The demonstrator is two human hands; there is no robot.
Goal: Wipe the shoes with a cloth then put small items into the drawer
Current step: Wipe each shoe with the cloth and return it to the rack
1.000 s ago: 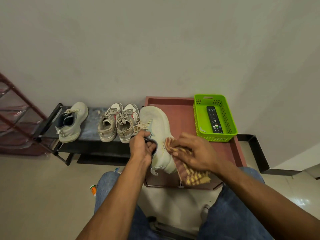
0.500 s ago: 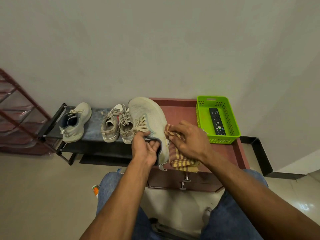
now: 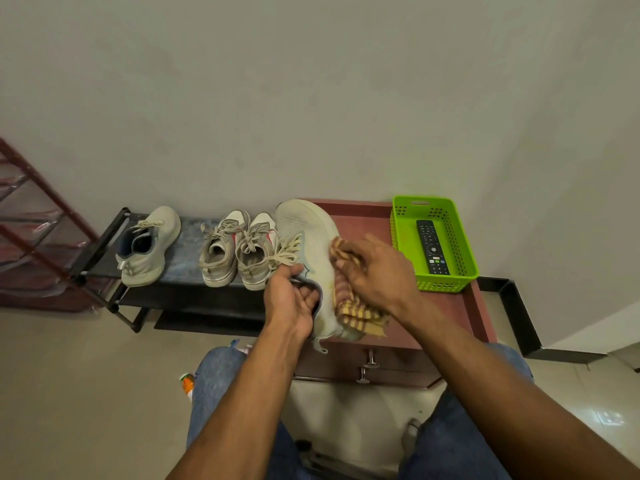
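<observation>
While the left hand (image 3: pixel 291 299) grips the shoe (image 3: pixel 311 237) at centre frame and the right hand (image 3: pixel 375 271) presses the cloth (image 3: pixel 356 313) against it, wiping seems underway, with the remote (image 3: pixel 432 247) not yet in the drawer (image 3: pixel 367 367).

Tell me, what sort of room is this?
Probably a home entryway or shoe corner: sneakers lined up on a low black shoe rack against the wall, beside a small drawer cabinet holding a green basket with a TV remote.
</observation>
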